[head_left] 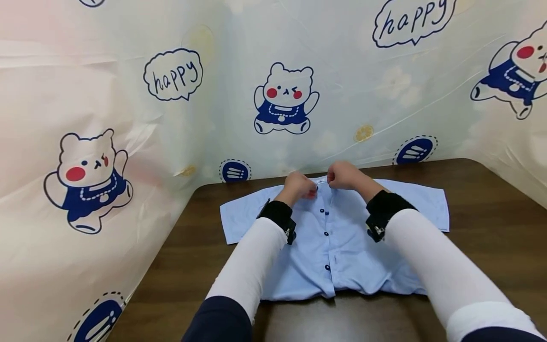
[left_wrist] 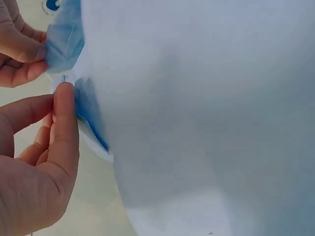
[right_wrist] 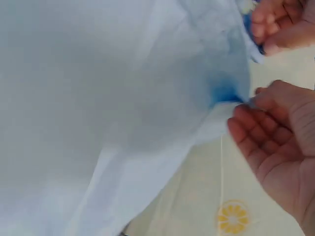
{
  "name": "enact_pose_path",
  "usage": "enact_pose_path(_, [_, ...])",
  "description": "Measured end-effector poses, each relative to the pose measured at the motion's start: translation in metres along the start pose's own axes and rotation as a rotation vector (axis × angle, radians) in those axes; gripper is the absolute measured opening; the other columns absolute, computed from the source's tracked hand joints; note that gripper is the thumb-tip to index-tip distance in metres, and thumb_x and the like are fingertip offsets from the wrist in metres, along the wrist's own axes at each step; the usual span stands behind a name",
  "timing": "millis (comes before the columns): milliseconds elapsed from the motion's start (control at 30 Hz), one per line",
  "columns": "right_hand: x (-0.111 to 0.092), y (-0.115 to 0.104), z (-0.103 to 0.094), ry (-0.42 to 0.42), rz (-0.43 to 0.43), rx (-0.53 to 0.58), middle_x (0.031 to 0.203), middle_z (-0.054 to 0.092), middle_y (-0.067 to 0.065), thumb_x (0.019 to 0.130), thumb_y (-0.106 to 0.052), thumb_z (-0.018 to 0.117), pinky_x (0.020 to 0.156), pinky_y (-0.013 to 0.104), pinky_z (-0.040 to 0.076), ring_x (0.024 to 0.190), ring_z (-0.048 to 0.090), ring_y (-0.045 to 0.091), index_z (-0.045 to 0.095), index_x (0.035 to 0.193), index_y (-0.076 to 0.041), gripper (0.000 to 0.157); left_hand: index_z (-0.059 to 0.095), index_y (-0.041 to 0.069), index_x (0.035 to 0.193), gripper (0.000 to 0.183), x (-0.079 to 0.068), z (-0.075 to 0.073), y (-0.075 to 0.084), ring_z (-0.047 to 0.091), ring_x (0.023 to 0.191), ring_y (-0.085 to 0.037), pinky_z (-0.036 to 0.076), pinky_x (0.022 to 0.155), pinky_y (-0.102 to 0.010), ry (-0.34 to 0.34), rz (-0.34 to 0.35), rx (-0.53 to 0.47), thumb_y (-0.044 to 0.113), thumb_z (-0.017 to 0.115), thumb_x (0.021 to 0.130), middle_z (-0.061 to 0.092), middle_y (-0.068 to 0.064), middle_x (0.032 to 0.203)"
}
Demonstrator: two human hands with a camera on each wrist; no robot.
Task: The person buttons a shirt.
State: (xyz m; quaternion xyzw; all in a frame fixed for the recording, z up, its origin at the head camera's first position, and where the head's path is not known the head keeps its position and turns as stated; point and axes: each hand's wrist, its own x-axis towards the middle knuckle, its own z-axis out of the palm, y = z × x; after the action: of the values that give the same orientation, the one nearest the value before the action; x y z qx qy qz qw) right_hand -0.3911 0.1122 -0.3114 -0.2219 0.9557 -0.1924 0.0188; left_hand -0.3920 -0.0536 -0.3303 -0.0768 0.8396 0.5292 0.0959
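A light blue short-sleeved shirt (head_left: pixel 359 251) lies front up, its neck end away from me. Dark buttons (head_left: pixel 326 233) run down the middle of its front. Near the neck, my left hand (head_left: pixel 300 185) pinches the front edge beside the top button. On the other side of the opening my right hand (head_left: pixel 343 175) pinches the opposite edge, a small gap from the left. The left wrist view shows the left thumb and finger (left_wrist: pixel 64 113) together on the cloth. In the right wrist view, the right fingertips (right_wrist: pixel 250 104) grip a fold; the button is not visible there.
The shirt rests on a dark brown wooden table (head_left: pixel 179 285). Behind and left of it hangs a pale curtain (head_left: pixel 231 95) printed with cartoon bears. The sleeves (head_left: pixel 241 216) spread out to both sides, and the far table edge lies just behind the hands.
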Motion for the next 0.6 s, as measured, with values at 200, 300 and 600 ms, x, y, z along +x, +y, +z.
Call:
enact_pose_path(200, [-0.015, -0.006, -0.004, 0.106, -0.077, 0.150, 0.089, 0.069, 0.009, 0.084, -0.001, 0.066, 0.074, 0.038, 0.053, 0.083, 0.062, 0.025, 0.073, 0.093, -0.001, 0.011, 0.069, -0.009, 0.092, 0.006, -0.016, 0.001, 0.004, 0.066, 0.062, -0.019, 0.058, 0.063, -0.031, -0.044, 0.044, -0.237, -0.005, 0.067, 0.087, 0.070, -0.017, 0.080])
enact_pose_path(300, [-0.020, -0.006, -0.001, 0.138, -0.085, 0.218, 0.096, 0.071, 0.011, 0.084, 0.001, 0.066, 0.078, 0.039, 0.054, 0.088, 0.064, 0.026, 0.073, 0.101, 0.000, 0.019, 0.069, -0.009, 0.092, 0.006, -0.020, 0.005, 0.003, 0.065, 0.061, -0.018, 0.058, 0.063, -0.031, -0.035, 0.051, -0.276, -0.006, 0.066, 0.088, 0.070, -0.018, 0.079])
enact_pose_path(600, [-0.025, -0.004, 0.007, 0.172, -0.115, 0.278, 0.096, 0.070, 0.013, 0.082, 0.004, 0.065, 0.079, 0.041, 0.053, 0.088, 0.063, 0.027, 0.069, 0.106, 0.004, 0.025, 0.072, -0.005, 0.092, 0.006, -0.024, 0.014, 0.000, 0.065, 0.061, -0.016, 0.058, 0.062, -0.030, 0.005, 0.067, -0.222, -0.005, 0.067, 0.088, 0.070, -0.015, 0.079])
